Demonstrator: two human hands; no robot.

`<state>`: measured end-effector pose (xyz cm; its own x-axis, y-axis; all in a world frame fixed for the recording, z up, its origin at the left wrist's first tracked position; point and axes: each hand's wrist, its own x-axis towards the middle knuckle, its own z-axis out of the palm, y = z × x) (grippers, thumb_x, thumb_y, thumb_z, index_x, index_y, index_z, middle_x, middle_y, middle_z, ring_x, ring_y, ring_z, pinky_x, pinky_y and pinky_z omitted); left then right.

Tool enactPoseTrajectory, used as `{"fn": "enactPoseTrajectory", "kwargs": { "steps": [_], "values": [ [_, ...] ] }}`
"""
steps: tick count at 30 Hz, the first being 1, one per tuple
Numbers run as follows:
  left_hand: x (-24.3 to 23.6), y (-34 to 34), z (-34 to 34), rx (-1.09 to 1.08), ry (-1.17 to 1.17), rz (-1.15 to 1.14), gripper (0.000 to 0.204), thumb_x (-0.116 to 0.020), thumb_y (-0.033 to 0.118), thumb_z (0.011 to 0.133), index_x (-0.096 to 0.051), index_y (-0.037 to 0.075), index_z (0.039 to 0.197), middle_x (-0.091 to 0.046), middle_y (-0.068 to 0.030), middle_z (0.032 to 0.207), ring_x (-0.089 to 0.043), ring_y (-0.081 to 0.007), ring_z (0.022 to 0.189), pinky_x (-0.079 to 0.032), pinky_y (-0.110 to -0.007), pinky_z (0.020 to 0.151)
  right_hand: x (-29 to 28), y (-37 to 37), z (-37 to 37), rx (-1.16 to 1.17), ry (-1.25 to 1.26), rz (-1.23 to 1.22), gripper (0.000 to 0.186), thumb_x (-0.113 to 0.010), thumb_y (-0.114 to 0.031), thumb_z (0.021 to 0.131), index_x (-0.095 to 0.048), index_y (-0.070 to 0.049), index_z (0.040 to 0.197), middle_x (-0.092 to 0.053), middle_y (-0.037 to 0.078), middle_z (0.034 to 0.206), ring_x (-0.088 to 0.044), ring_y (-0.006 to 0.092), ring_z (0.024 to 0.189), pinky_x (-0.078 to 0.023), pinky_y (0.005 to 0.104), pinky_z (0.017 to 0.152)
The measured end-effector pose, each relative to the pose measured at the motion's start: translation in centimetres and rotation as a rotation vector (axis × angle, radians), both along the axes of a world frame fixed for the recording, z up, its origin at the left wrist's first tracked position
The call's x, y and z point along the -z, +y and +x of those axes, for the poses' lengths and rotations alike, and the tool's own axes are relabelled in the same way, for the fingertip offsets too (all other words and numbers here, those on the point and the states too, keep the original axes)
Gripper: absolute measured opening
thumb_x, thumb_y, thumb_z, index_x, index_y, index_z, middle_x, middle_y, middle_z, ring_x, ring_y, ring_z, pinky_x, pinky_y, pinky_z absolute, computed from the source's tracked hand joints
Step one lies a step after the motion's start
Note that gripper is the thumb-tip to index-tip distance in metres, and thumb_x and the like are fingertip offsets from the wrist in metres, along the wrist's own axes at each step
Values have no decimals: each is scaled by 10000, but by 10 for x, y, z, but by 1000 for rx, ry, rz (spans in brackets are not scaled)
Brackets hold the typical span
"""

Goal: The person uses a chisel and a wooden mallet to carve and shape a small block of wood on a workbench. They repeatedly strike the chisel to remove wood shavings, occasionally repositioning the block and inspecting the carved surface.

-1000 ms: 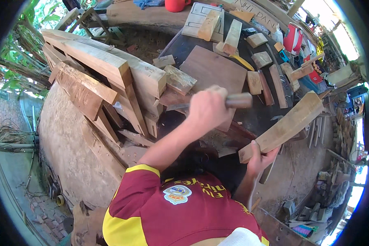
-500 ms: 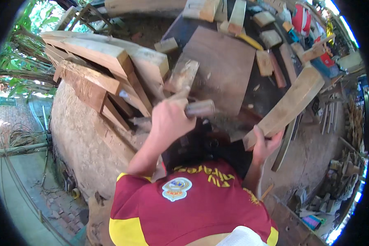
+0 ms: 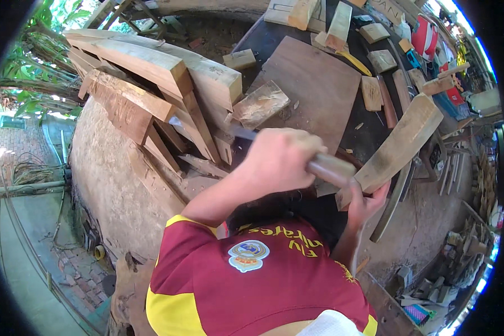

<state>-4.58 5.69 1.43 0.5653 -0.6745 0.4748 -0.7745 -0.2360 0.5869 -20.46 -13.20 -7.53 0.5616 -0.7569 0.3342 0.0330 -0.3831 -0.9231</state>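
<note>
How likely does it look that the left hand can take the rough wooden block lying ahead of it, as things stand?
Probably not straight away: the left hand is closed around a wooden-handled tool, so it seems not free to grasp. The rough wooden block lies close by and looks uncovered.

Flat board (image 3: 322, 87): open room across its middle, beyond the left hand (image 3: 283, 159)
Wood block (image 3: 261, 105): obstructs its left side
Beams (image 3: 210, 78): wall off the left
Tool handle (image 3: 331, 169): spans the gap toward the right hand (image 3: 368, 206)
Curved timber (image 3: 400, 147): bars the right
</note>
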Motion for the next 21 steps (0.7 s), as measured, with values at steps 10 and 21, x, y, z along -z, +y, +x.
{"fn": "enactPoseTrajectory", "kwargs": {
  "steps": [10,21],
  "values": [
    [2,-52,21,186,-36,-37,209,-700,148,544,-564,87,690,-555,-74,635,-591,-323,607,-455,-419,521,12,-12,-7,-4,61,-71,748,-755,5,679,-423,48,1348,-547,153,1237,-543,259,1140,-424,387,989],
    [19,-79,39,93,-103,-70,225,-689,166,514,-544,88,667,-563,-73,618,-600,-320,602,-465,-412,520,7,-11,-10,-20,-17,12,750,-764,7,674,-429,49,1344,-539,138,1235,-541,251,1129,-430,382,977]
  ]
}}
